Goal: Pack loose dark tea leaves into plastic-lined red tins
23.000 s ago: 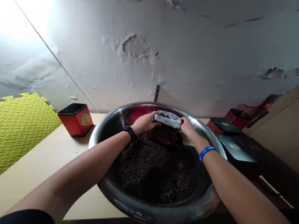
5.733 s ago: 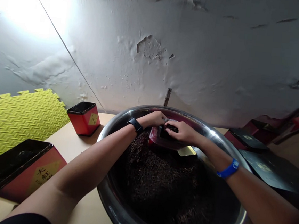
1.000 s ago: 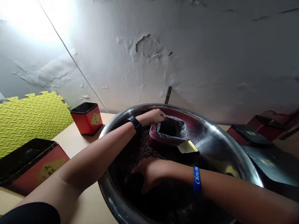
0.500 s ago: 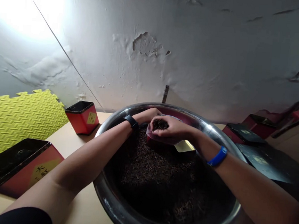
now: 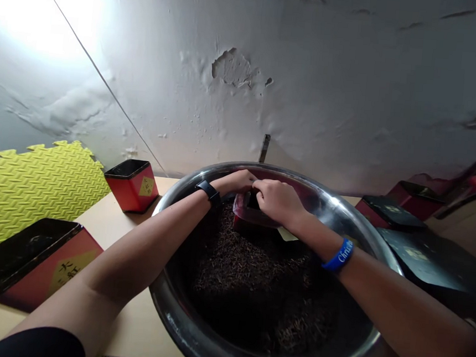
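Observation:
A large metal basin (image 5: 174, 337) holds a layer of dark, dry loose tea leaves (image 5: 241, 265). In it stands a red tin (image 5: 242, 225) lined with a clear plastic bag (image 5: 240, 207) folded over its rim. My left hand (image 5: 238, 182), with a black band on the wrist, is closed on the bag at the tin's far left edge; its fingertips are mostly hidden. Turned palm down over the tin's opening is my right hand (image 5: 280, 200), fingers curled. What lies inside its grip is hidden. A yellow label (image 5: 288, 234) shows under the right wrist.
Left of the basin stand a small red tin (image 5: 133, 187) and a larger open red tin (image 5: 42, 267) on the pale table (image 5: 141, 331). Dark-lidded tins (image 5: 391, 214) are at the right. Yellow foam mat (image 5: 41, 189) lies far left; a peeling wall (image 5: 333, 87) rises behind.
My right hand has rolled over from palm up, with a handful of tea leaves showing, to palm down above the tin. My left hand stays at the bag's edge.

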Demonstrator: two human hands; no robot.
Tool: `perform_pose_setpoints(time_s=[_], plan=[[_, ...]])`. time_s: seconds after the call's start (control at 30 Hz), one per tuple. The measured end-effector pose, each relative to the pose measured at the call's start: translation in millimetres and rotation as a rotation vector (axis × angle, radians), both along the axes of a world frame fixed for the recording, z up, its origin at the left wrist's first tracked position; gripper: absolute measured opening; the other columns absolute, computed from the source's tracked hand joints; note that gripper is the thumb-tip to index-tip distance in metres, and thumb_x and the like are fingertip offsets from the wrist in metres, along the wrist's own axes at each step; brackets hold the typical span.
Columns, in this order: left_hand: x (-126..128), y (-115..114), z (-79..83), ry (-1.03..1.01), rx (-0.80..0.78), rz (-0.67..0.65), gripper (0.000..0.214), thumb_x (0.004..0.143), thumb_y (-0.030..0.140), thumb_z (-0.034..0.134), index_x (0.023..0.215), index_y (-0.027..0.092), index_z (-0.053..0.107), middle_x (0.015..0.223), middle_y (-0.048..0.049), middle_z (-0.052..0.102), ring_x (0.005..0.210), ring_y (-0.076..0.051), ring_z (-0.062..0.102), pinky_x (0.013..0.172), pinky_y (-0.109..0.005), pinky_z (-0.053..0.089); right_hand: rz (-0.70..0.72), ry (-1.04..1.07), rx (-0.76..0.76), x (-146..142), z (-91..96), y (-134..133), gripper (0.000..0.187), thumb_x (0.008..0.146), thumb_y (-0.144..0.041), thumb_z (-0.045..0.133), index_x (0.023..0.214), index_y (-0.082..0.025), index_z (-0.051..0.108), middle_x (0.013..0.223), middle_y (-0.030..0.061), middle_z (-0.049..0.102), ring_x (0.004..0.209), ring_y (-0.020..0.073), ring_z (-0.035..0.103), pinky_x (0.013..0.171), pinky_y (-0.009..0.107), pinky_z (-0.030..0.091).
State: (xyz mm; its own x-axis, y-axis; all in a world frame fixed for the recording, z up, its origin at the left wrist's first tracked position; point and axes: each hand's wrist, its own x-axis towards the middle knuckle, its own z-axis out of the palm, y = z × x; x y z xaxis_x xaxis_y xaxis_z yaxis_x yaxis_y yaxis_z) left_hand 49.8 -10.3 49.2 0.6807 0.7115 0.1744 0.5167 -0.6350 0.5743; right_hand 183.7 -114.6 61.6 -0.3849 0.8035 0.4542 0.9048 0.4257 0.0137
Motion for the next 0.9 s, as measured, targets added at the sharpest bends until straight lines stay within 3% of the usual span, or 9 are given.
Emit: perform_pose_setpoints(time_s=[0.07,0.17,0.27,0.37,0.47,0.6,0.73,0.8,0.9], plan=[[-1.3,-2.0,1.2,0.015,0.016,0.027,0.014,0.066,0.02,0.049,0.064,0.014,0.061,0.058,-0.0011,0.053,0.056,-0.011,0.042,0.052,-0.025,0.032,0.206,0.003,-0.012,-11.8,2.7,-11.3,0.022,0.078,-0.015,0.042,0.083,-0.017,0.063,0.085,0.0066,0.065,0.075,0.0174,0.058,0.065,0.028,0.039],[-0.1,-8.7,5.3,0.05,0.026,0.089,0.017,0.068,0.025,0.049,0.063,0.014,0.061,0.055,0.0,0.051,0.053,-0.01,0.04,0.051,-0.024,0.032,0.533,-0.085,-0.278,-29.7,-8.8,-25.9,0.02,0.077,-0.014,0.044,0.079,-0.017,0.063,0.083,0.0038,0.065,0.074,0.0139,0.057,0.067,0.025,0.04],[1.9,-13.9,8.7,0.056,0.018,0.123,0.019,0.069,0.027,0.05,0.067,0.013,0.062,0.055,0.0015,0.049,0.052,-0.009,0.039,0.051,-0.023,0.033,0.679,-0.213,-0.615,-42.5,-40.1,-34.7,0.03,0.077,-0.03,0.052,0.103,-0.02,0.063,0.116,0.0068,0.058,0.098,0.0217,0.056,0.08,0.031,0.043],[2.1,-13.9,9.4,0.073,0.005,0.147,0.02,0.069,0.026,0.051,0.074,0.013,0.066,0.059,0.0012,0.054,0.054,-0.009,0.043,0.054,-0.023,0.035,0.716,-0.333,-0.925,-50.5,-76.3,-38.8,0.092,0.058,-0.052,0.069,0.138,-0.024,0.033,0.149,0.0108,0.018,0.129,0.0354,0.027,0.098,0.043,0.034],[1.1,-11.0,8.8,0.093,0.043,0.138,0.021,0.07,0.024,0.051,0.076,0.013,0.067,0.065,-0.0008,0.059,0.059,-0.011,0.047,0.058,-0.023,0.037,0.734,-0.434,-1.122,-57.4,-100.5,-42.5,0.136,0.039,-0.052,0.078,0.144,-0.023,-0.003,0.15,0.0139,-0.01,0.134,0.0374,0.01,0.103,0.045,0.028],[1.0,-11.3,9.5,0.093,0.064,0.133,0.02,0.07,0.022,0.052,0.078,0.012,0.068,0.069,-0.0031,0.062,0.062,-0.012,0.049,0.06,-0.025,0.038,0.664,-0.479,-1.022,-64.5,-113.9,-49.3,0.137,0.037,-0.046,0.079,0.144,-0.026,-0.004,0.15,0.0149,-0.011,0.132,0.0414,0.015,0.098,0.05,0.033],[1.5,-15.6,11.9,0.104,0.056,0.143,0.021,0.071,0.021,0.052,0.079,0.011,0.069,0.069,-0.0034,0.062,0.062,-0.012,0.048,0.06,-0.024,0.037,0.644,-0.401,-0.791,-65.0,-126.0,-49.7,0.115,0.044,-0.044,0.076,0.141,-0.026,0.018,0.144,0.0177,0.021,0.119,0.0404,0.038,0.083,0.053,0.043],[1.1,-16.3,12.2,0.113,0.06,0.136,0.022,0.072,0.022,0.051,0.08,0.012,0.069,0.068,-0.0031,0.062,0.06,-0.012,0.047,0.059,-0.024,0.037,0.672,-0.355,-0.707,-63.8,-131.8,-46.1,0.097,0.049,-0.042,0.072,0.135,-0.025,0.031,0.131,0.0154,0.038,0.11,0.0355,0.047,0.076,0.046,0.047],[0.0,-15.1,11.7,0.115,0.067,0.128,0.022,0.071,0.024,0.051,0.08,0.013,0.069,0.067,-0.0025,0.061,0.059,-0.011,0.047,0.057,-0.024,0.036,0.711,-0.384,-0.623,-63.5,-134.1,-39.8,0.074,0.059,-0.037,0.067,0.127,-0.025,0.042,0.114,0.0125,0.05,0.094,0.0289,0.056,0.066,0.035,0.048]])
